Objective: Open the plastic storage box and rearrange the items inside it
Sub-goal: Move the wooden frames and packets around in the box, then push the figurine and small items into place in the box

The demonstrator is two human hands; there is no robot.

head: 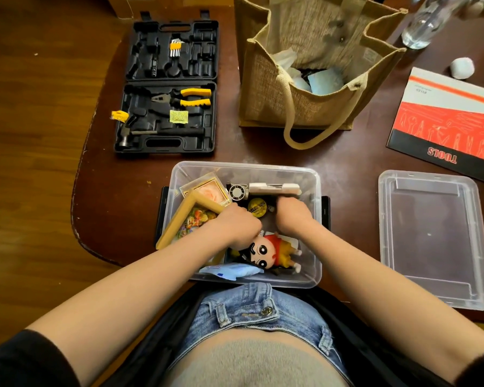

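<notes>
The clear plastic storage box [313, 219] stands open at the table's near edge, and its lid [430, 238] lies flat to the right. Inside are a tilted wooden picture frame [176, 222], a peach-coloured card [210, 189], a small round fan [238, 191], a white case [274, 188], a yellow tin [256, 207], a cartoon doll [268, 251] and a blue packet [232, 270]. My left hand [235, 226] lies over the frame's right side with fingers curled around it. My right hand [291, 212] reaches down beside the tin, its fingers hidden.
An open black tool case [168, 88] with pliers and a hammer lies at the back left. A jute bag [305, 65] stands behind the box. A red tools booklet [447, 121], a clear bottle [428, 20] and a white ball [462, 67] are at the right.
</notes>
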